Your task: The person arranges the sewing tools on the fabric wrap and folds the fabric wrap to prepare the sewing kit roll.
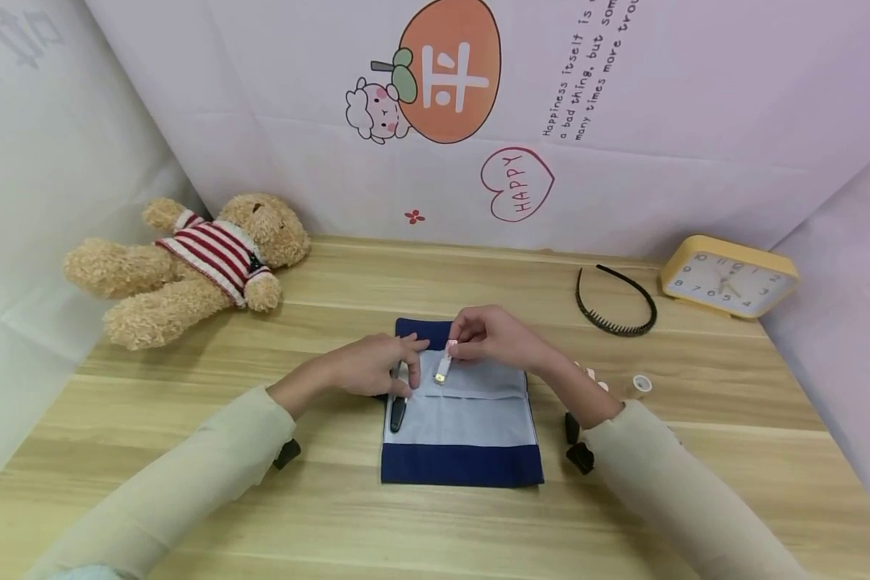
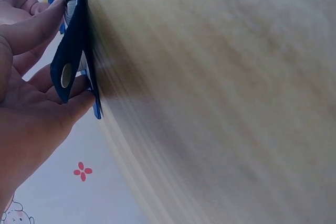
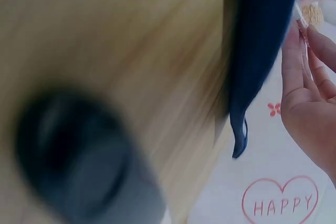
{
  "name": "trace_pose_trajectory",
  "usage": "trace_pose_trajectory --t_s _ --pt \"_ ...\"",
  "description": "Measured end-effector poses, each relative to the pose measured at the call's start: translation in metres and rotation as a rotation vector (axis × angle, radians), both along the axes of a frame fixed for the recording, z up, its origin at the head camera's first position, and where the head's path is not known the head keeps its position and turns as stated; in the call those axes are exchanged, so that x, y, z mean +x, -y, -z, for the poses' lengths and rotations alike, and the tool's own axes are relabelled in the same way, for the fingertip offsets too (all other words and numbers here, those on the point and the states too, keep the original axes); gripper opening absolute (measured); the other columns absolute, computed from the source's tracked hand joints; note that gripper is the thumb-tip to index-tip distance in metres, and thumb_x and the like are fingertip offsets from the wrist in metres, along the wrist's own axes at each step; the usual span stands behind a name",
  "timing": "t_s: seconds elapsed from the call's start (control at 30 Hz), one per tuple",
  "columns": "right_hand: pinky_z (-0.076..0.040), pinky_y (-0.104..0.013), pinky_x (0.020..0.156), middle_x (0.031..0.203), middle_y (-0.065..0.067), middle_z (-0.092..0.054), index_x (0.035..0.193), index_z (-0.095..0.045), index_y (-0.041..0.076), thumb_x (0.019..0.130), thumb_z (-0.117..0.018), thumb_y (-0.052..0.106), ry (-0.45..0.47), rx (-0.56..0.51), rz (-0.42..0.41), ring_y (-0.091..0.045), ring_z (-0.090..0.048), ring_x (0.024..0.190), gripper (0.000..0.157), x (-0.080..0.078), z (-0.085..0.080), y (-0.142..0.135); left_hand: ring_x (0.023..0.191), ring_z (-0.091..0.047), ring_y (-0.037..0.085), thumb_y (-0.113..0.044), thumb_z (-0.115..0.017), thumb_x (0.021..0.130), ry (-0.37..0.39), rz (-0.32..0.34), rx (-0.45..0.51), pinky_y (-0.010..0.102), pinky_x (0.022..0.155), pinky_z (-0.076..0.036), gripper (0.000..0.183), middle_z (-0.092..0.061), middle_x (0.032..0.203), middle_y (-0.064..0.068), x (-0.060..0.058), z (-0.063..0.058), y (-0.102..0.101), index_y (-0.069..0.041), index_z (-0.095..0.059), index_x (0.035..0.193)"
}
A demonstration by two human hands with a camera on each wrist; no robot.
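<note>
A navy and pale grey fabric pouch (image 1: 457, 466) lies unfolded on the table, with a sewn pocket seam across it. My right hand (image 1: 496, 334) pinches a small slim white stick (image 1: 445, 362) with a yellow end between thumb and fingers, just above the pocket. My left hand (image 1: 373, 364) rests on the pouch's left side, fingers spread and thumb touching near a slim black-ended item (image 1: 398, 415). In the left wrist view, a navy flap (image 2: 71, 61) with a metal snap lies against the left fingers. The right wrist view shows the right hand (image 3: 310, 87) beside the pouch's navy edge.
A teddy bear (image 1: 196, 258) lies at the back left. A black headband (image 1: 616, 310) and a yellow clock (image 1: 728, 276) are at the back right. Near the right forearm are a small white ring-like roll (image 1: 641, 383) and black objects (image 1: 580, 457); another black piece (image 1: 287, 453) lies by the left sleeve.
</note>
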State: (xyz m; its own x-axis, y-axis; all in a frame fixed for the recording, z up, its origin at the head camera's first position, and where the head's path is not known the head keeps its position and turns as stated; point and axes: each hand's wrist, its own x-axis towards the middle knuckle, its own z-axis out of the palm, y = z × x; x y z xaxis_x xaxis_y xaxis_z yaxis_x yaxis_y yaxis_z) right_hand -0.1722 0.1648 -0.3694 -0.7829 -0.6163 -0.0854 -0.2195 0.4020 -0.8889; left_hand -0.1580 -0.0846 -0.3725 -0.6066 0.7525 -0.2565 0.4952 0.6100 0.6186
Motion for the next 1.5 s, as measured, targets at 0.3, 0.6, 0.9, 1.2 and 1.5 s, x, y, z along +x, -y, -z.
trace_pose_trajectory --t_s 0.3,0.6,0.9,1.2,1.5 --pt "-0.06 -0.038 0.078 0.093 -0.017 -0.072 0.102 -0.063 -0.003 0.097 -0.066 0.001 0.077 -0.014 0.038 -0.031 -0.073 0.087 0.006 0.001 0.006 0.016 0.152 -0.02 0.033 -0.011 -0.074 0.094 0.012 0.01 0.025 0.056 0.12 -0.016 0.007 -0.035 0.16 0.015 0.0 0.002 0.002 -0.017 -0.071 0.09" --pt "-0.06 -0.037 0.076 0.089 -0.015 -0.072 0.101 -0.062 -0.003 0.098 -0.066 0.002 0.101 0.018 0.04 -0.028 -0.073 0.083 0.007 0.001 0.007 0.024 0.151 -0.02 0.034 -0.015 -0.074 0.094 0.01 0.025 0.039 0.058 0.119 -0.017 0.003 -0.035 0.16 0.014 -0.002 0.002 0.004 -0.014 -0.072 0.092" --pt "-0.06 -0.035 0.075 0.089 -0.015 -0.072 0.102 -0.061 -0.003 0.099 -0.064 0.001 0.16 0.088 -0.004 -0.025 -0.073 0.081 0.006 -0.004 0.01 0.032 0.151 -0.022 0.034 -0.013 -0.075 0.093 -0.007 0.032 0.044 0.057 0.119 -0.018 0.006 -0.037 0.158 0.015 -0.002 0.002 0.005 -0.018 -0.072 0.09" --pt "-0.06 -0.033 0.074 0.088 -0.012 -0.07 0.102 -0.06 -0.003 0.097 -0.064 -0.003 0.131 0.128 -0.04 -0.022 -0.072 0.08 0.006 -0.008 0.006 0.041 0.148 -0.032 0.029 -0.013 -0.078 0.09 0.001 -0.002 0.071 0.041 0.114 -0.035 0.01 -0.057 0.143 0.015 -0.005 0.004 0.006 -0.016 -0.069 0.091" --pt "-0.059 -0.032 0.072 0.086 -0.011 -0.068 0.103 -0.058 -0.001 0.093 -0.069 -0.004 0.167 0.148 -0.032 -0.02 -0.069 0.076 0.015 -0.011 0.006 0.046 0.067 -0.04 0.011 -0.015 -0.083 0.086 0.005 -0.009 0.091 0.027 0.063 -0.035 0.015 -0.062 0.08 -0.005 -0.009 0.004 0.006 -0.014 -0.068 0.089"
